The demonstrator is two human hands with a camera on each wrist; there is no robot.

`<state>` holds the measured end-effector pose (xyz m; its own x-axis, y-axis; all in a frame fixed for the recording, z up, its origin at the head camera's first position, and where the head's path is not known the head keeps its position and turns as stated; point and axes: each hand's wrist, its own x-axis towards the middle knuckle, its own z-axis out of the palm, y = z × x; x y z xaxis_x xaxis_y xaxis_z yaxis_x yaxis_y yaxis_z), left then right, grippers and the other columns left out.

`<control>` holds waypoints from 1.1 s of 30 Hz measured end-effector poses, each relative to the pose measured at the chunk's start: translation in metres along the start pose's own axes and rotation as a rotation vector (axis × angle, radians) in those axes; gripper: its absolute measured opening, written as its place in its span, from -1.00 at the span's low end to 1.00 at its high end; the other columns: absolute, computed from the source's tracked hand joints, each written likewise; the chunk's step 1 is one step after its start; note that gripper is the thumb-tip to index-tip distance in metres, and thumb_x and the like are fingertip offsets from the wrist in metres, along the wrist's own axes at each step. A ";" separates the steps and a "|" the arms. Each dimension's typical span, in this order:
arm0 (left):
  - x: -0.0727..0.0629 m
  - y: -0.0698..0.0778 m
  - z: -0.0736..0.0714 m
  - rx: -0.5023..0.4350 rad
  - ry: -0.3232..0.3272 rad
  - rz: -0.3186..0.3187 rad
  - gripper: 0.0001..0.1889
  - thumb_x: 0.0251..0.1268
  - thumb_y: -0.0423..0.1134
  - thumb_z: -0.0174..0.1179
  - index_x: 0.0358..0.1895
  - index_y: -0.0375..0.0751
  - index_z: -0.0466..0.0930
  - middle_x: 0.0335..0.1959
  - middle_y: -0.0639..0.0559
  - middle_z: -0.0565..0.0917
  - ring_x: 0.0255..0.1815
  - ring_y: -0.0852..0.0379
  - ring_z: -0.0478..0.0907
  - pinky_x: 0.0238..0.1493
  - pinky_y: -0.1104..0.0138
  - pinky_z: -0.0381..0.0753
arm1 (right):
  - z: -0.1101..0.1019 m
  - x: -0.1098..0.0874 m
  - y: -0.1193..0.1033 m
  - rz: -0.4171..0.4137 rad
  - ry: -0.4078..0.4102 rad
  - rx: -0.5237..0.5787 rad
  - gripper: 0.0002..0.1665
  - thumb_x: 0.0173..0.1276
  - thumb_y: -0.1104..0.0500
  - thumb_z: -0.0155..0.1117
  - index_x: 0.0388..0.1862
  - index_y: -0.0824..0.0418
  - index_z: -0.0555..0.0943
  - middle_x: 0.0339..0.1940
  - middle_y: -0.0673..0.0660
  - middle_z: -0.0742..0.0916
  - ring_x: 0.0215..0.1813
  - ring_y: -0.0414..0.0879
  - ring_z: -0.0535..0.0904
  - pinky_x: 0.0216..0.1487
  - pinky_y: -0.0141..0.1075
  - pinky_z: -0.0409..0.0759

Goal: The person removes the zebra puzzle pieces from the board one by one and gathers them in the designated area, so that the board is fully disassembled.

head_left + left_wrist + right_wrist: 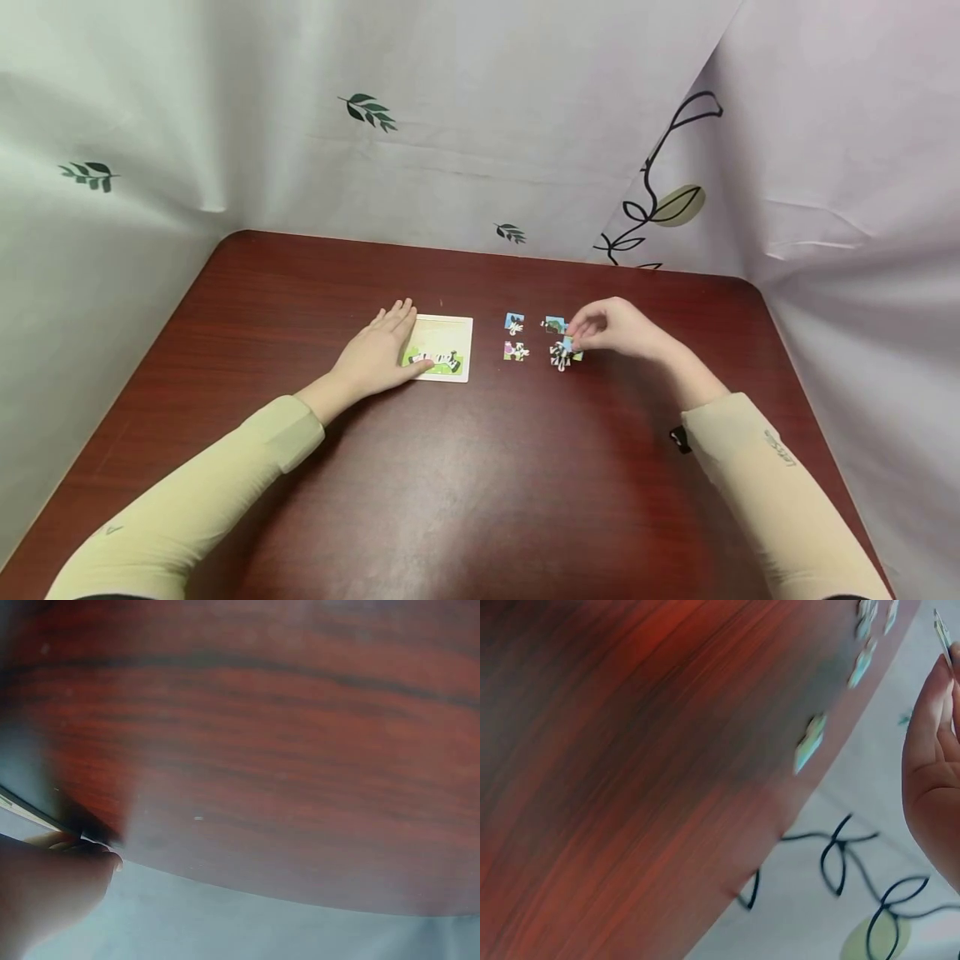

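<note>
My left hand [377, 354] lies with fingers extended over the left edge of a square puzzle board [442, 335], its thumb resting on the board's lower part. A zebra picture with green ground shows in the board. To the right, my right hand [617, 327] pinches a puzzle piece [943, 636] between thumb and fingers, seen nearly edge-on in the right wrist view. Beneath and beside that hand lie a blue-and-green piece [554, 324] and a black-and-white striped piece [559, 357]. Between board and hand are a blue piece [514, 322] and a pink-and-white piece [515, 351].
Everything lies on a dark red wooden table [480, 467]. Pale curtains [465, 125] with leaf prints hang behind its far edge and along both sides. A small black object [679, 439] shows beside the right sleeve [742, 442].
</note>
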<state>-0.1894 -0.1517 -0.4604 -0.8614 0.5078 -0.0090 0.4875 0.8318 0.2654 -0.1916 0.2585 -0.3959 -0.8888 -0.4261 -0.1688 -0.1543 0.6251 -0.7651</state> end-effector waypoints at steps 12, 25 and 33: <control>-0.001 0.000 -0.001 0.004 -0.008 -0.003 0.07 0.39 0.29 0.27 0.64 -0.51 0.12 0.71 -0.38 0.13 0.76 -0.25 0.07 0.77 -0.07 0.09 | -0.015 -0.025 0.036 0.064 -0.038 -0.025 -0.88 0.30 0.41 0.51 -0.18 0.39 0.79 -0.32 0.23 0.86 -0.33 -0.34 0.72 -0.21 -0.48 0.71; 0.000 0.001 -0.002 0.017 -0.010 0.004 0.07 0.41 0.29 0.25 0.64 -0.50 0.11 0.71 -0.37 0.12 0.76 -0.24 0.07 0.78 -0.06 0.09 | -0.010 -0.026 0.047 0.054 0.012 -0.150 -0.90 0.28 0.42 0.53 -0.24 0.32 0.79 -0.40 0.12 0.83 -0.36 -0.29 0.66 -0.28 -0.46 0.67; 0.001 -0.001 0.002 0.019 -0.008 0.004 0.06 0.42 0.28 0.24 0.64 -0.51 0.12 0.71 -0.37 0.12 0.76 -0.25 0.07 0.77 -0.07 0.09 | -0.008 -0.027 0.050 0.044 0.036 -0.178 -0.88 0.27 0.42 0.54 -0.22 0.30 0.81 -0.37 0.12 0.83 -0.33 -0.27 0.66 -0.27 -0.47 0.68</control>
<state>-0.1903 -0.1521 -0.4629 -0.8582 0.5130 -0.0152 0.4939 0.8336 0.2474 -0.1785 0.3070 -0.4247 -0.9108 -0.3739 -0.1749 -0.1860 0.7500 -0.6347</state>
